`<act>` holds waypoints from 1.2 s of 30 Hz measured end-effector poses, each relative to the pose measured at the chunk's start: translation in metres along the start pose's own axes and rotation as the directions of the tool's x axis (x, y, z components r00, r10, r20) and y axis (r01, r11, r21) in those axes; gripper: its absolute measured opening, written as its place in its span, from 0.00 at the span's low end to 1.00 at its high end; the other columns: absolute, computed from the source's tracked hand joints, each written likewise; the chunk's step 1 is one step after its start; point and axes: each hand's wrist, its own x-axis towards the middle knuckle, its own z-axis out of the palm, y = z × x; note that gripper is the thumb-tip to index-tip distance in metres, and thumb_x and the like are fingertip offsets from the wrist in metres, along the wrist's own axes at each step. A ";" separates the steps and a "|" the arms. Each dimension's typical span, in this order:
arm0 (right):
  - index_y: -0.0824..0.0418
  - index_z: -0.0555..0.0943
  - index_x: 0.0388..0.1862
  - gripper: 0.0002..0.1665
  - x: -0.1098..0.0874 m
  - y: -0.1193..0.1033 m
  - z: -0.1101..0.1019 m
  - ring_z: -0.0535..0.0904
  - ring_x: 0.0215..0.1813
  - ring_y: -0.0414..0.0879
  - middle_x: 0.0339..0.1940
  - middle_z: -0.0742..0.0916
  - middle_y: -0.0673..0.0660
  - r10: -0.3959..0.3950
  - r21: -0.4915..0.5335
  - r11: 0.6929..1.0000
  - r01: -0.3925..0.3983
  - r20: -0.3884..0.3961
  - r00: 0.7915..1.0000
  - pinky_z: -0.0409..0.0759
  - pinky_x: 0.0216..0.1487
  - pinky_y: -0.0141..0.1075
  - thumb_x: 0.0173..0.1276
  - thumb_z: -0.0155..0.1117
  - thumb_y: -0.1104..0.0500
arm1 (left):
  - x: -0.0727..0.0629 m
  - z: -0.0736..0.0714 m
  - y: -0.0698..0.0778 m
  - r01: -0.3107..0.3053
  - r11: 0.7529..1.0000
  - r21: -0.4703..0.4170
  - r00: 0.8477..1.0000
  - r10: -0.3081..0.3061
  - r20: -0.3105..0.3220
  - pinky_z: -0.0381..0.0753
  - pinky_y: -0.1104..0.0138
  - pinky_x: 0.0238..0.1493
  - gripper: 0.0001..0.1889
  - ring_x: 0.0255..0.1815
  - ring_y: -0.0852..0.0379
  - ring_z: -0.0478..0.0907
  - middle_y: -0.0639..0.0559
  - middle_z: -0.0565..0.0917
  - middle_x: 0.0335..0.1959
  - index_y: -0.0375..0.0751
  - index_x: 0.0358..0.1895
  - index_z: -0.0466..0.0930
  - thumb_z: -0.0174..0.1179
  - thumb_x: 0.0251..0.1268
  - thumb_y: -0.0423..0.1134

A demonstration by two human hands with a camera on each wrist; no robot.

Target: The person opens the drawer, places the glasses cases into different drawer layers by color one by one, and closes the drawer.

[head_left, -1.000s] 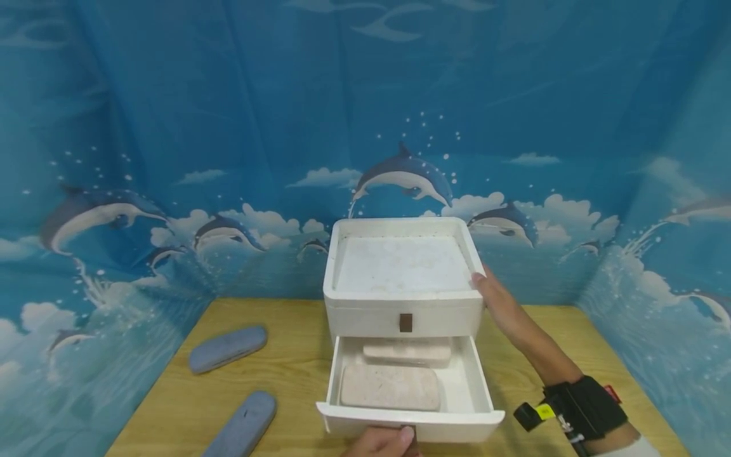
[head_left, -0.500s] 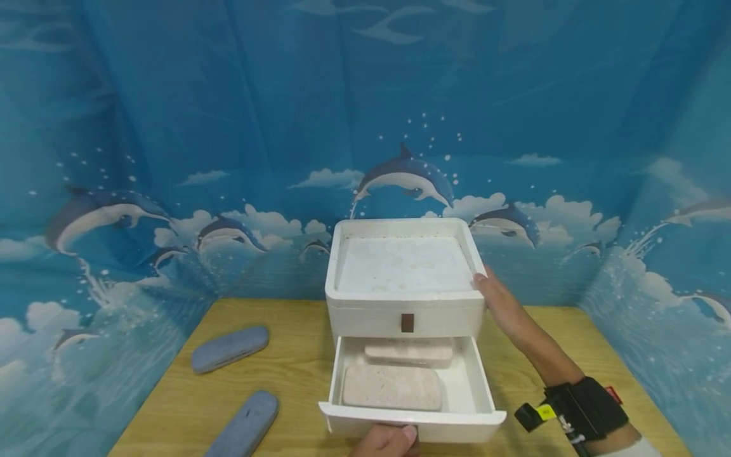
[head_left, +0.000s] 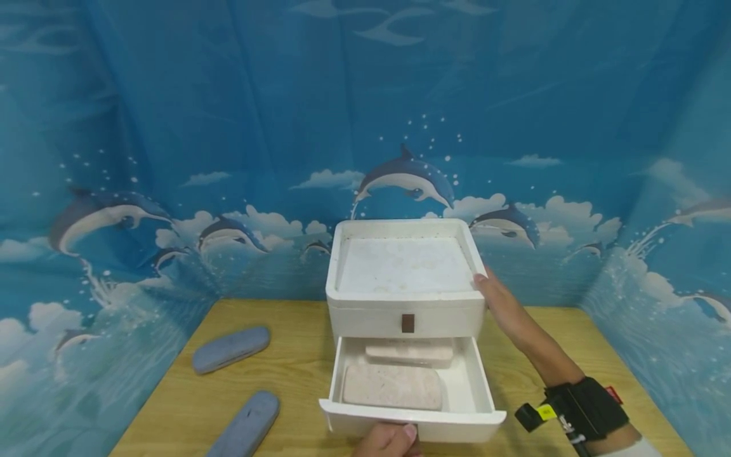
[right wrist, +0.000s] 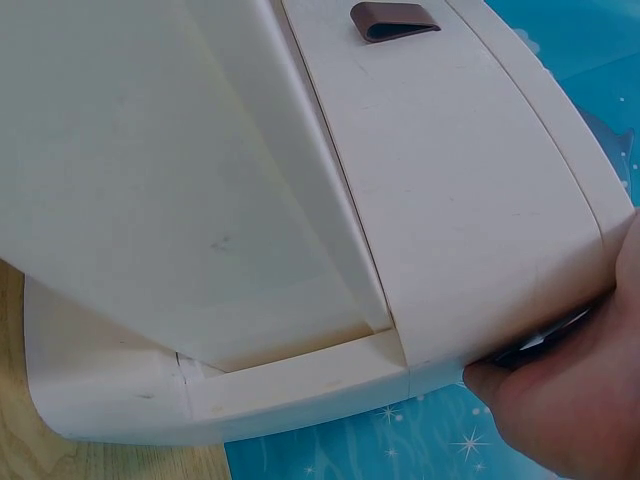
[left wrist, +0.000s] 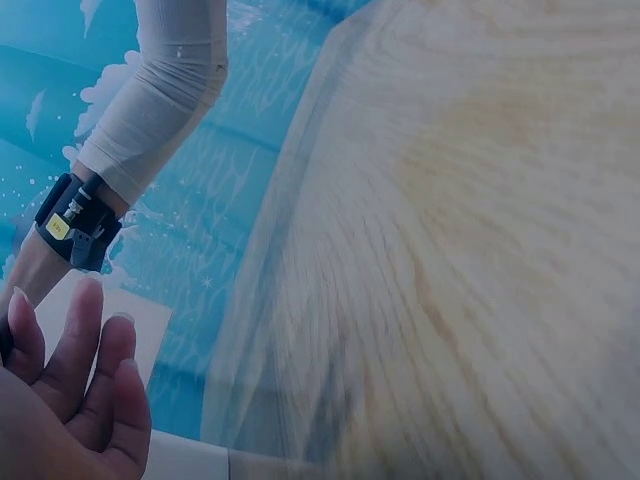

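Two blue cases [head_left: 231,350] lie on the table [head_left: 302,381], the curled left hand [head_left: 386,440] pinches the tab [head_left: 415,434] of a pulled-out drawer [head_left: 457,424] holding two pale cases [head_left: 393,387], and the right hand [head_left: 499,304], thumb on top, grips the white cabinet [head_left: 365,318].

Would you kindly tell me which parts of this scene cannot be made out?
Inside of the upper drawer: head view, hidden behind its closed front.
Rear beige case: head view, its back covered by the upper drawer.
Nearer blue-grey case: head view, cut off by the bottom edge.
Left hand: head view, cut off by the same edge.
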 end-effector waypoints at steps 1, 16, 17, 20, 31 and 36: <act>0.54 0.32 0.87 0.40 0.000 0.000 0.000 0.37 0.86 0.71 0.88 0.39 0.66 0.001 -0.003 1.000 -0.001 0.000 1.000 0.50 0.74 0.78 0.87 0.27 0.41 | 0.000 0.000 0.000 -0.014 1.000 0.006 1.000 0.014 0.002 0.66 0.78 0.20 0.34 0.17 0.72 0.67 0.62 0.71 0.16 0.16 0.21 0.62 0.51 0.78 0.48; 0.55 0.32 0.87 0.41 -0.001 -0.003 0.000 0.37 0.86 0.71 0.88 0.40 0.66 0.017 -0.009 1.000 -0.017 -0.004 1.000 0.50 0.75 0.77 0.87 0.28 0.41 | 0.012 -0.001 0.004 -0.045 0.999 -0.018 0.999 0.045 0.016 0.79 0.76 0.30 0.32 0.28 0.66 0.84 0.30 0.90 0.34 0.09 0.29 0.72 0.45 0.81 0.43; 0.55 0.32 0.87 0.41 0.000 -0.003 0.000 0.37 0.86 0.71 0.88 0.40 0.66 0.019 -0.008 1.000 -0.019 -0.005 1.000 0.50 0.75 0.77 0.87 0.28 0.41 | 0.013 -0.001 0.004 -0.046 0.999 -0.017 0.999 0.046 0.019 0.79 0.76 0.31 0.32 0.28 0.66 0.84 0.28 0.90 0.35 0.09 0.29 0.72 0.45 0.81 0.43; 0.56 0.32 0.87 0.41 -0.001 -0.003 0.001 0.36 0.86 0.71 0.88 0.40 0.66 0.024 -0.009 1.000 -0.024 -0.003 1.000 0.48 0.76 0.77 0.87 0.27 0.40 | 0.019 -0.003 0.005 -0.063 0.998 0.020 0.998 0.062 0.028 0.80 0.75 0.31 0.29 0.29 0.66 0.84 0.27 0.89 0.36 0.12 0.29 0.75 0.44 0.81 0.42; 0.52 0.32 0.87 0.41 -0.001 -0.002 0.003 0.37 0.86 0.72 0.88 0.40 0.64 0.014 -0.024 1.000 -0.014 0.001 1.000 0.49 0.74 0.79 0.87 0.26 0.39 | 0.036 -0.014 0.010 -0.159 0.971 0.181 0.987 0.149 0.067 0.82 0.70 0.38 0.26 0.32 0.66 0.88 0.38 0.92 0.37 0.24 0.29 0.76 0.43 0.83 0.41; 0.53 0.32 0.87 0.40 -0.001 0.000 0.002 0.38 0.86 0.72 0.88 0.40 0.64 -0.003 -0.001 1.000 0.003 -0.003 1.000 0.49 0.75 0.79 0.87 0.27 0.40 | 0.045 -0.013 0.012 -0.137 0.973 0.186 0.990 0.136 0.021 0.82 0.71 0.38 0.28 0.33 0.61 0.90 0.39 0.92 0.37 0.22 0.26 0.76 0.43 0.83 0.41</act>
